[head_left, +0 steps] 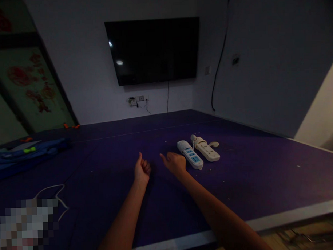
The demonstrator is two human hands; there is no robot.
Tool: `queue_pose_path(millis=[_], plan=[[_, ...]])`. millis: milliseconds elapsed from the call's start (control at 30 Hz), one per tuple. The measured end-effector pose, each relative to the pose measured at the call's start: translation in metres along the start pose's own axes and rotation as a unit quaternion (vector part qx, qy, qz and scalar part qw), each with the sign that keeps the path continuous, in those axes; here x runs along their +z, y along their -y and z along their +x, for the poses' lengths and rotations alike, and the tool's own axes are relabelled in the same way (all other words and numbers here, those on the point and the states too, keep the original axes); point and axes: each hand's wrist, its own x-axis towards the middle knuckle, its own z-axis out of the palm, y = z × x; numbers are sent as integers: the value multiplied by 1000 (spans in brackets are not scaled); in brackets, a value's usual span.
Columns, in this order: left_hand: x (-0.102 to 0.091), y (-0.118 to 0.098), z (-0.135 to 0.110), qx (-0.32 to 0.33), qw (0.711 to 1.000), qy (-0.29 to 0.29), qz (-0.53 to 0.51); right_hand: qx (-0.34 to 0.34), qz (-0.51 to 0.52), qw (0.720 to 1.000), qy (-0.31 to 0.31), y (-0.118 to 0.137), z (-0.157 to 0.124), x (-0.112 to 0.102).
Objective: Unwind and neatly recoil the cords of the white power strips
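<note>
My left hand point(142, 169) is held over the purple surface, its fingers curled into a fist and the thumb pointing up. Beside it, my right hand point(174, 162) is likewise curled, its thumb stretched up and to the left. Neither fist shows anything in it. Just right of my right hand lies a white power strip with blue sockets point(194, 158), its cord wound round the far end. Alongside that one rests an all-white power strip point(209, 152), also wrapped in its cord, with a plug point(214, 144) at its right side.
A purple platform point(115, 148) with a pale front edge point(295, 215) spreads before me. Blue cloth point(33, 153) lies at left, near a white cable point(57, 194) and a blurred-out patch. A dark television point(155, 50) hangs on the far wall; a black cable point(220, 61) dangles at right.
</note>
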Motion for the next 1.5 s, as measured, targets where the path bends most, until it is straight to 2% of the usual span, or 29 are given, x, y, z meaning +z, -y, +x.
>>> queue_pose_path(millis=[433, 700, 800, 1000, 1067, 1233, 1500], plan=[[-3, 0, 1, -20, 999, -27, -6, 39, -11, 998, 53, -1, 6, -9], [-6, 2, 4, -2, 999, -32, 7, 42, -19, 996, 79, -8, 8, -7], [-8, 3, 6, 9, 999, -41, 4, 86, -37, 991, 91, -12, 12, -9], [-12, 5, 10, 28, 997, -67, 16, 166, -61, 983, 45, -29, 18, -13], [-13, 7, 12, 34, 997, -73, 22, 203, -68, 976, 48, -37, 18, -11], [-15, 10, 15, 56, 995, -81, 25, 268, -71, 955, 103, -54, 18, -7], [-11, 8, 9, 73, 996, -52, 11, 293, -84, 936, 175, -68, 17, -5]])
